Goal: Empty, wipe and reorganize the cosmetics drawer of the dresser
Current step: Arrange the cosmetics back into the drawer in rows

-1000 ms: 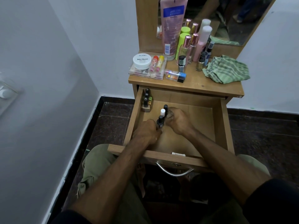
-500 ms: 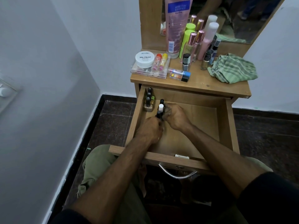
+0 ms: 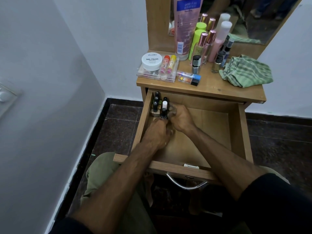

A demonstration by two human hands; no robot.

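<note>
Both hands point(image 3: 168, 125) have slid their nail polish bottles point(image 3: 164, 109) toward the drawer's point(image 3: 243, 132) back-left corner.

open wooden drawer point(image 3: 234, 132), upright polish bottles point(image 3: 159, 105) far-left

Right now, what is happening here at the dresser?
A seated person has both hands in the open drawer. The left hand and right hand hold a second row of nail polish bottles beside a first row standing in the back left corner. The rest of the drawer is bare wood. Most cosmetics are on the dresser top, beside a green cloth.
</note>
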